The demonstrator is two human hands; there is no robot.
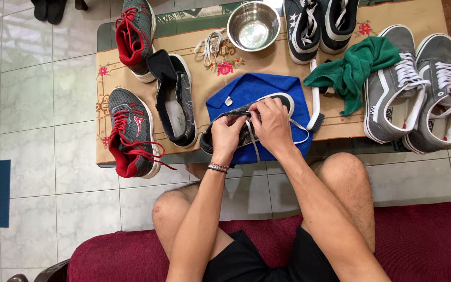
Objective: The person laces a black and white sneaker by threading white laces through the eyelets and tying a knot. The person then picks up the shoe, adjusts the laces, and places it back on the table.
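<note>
Both hands on black shoe (283,99) lying on blue cloth (259,86). Left hand (226,133) and right hand (270,122) pinched shut on white lace (252,149) over shoe's middle. Right of cloth: brush (315,112), green towel (356,68). Behind cloth: steel bowl (253,25). Beige table mat (210,78), tiled floor (27,104).

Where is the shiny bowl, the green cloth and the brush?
Bowl (253,27), head view, on the inside bottom of the metal bowl.
Green cloth (356,68), head view, on the middle of its bunched folds.
Brush (315,99), head view, on its white handle, beside the blue cloth.
</note>
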